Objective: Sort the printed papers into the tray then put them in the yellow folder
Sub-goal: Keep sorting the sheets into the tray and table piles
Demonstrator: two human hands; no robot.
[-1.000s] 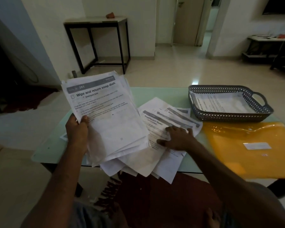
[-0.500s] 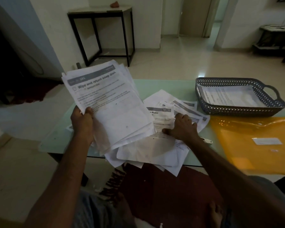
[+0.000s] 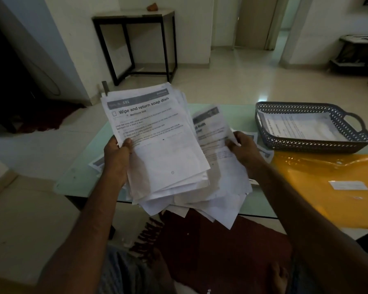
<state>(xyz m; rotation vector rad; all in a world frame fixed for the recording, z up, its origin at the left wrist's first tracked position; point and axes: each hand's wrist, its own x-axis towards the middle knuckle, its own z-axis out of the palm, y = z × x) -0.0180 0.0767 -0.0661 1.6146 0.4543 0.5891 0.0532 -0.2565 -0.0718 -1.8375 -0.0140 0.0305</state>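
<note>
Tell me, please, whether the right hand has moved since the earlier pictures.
Yes. The right hand has risen off the table, lifting a sheet it earlier pressed flat, left of the tray.

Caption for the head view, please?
Left hand holds a stack, right hand pinches a sheet, beside tray and folder.

The single view comes from the person's head: wide-angle, facing forward and tilted down over the near edge of the glass table (image 3: 81,177). Both forearms enter from the bottom. The left hand (image 3: 117,153) gripping a paper stack (image 3: 157,145) and the right hand (image 3: 242,149) pinching a loose sheet (image 3: 210,128) sit nearest, mid-frame. The tray (image 3: 306,145) and yellow folder (image 3: 327,187) lie toward the right edge, and a black side table (image 3: 134,15) stands far behind.
</note>
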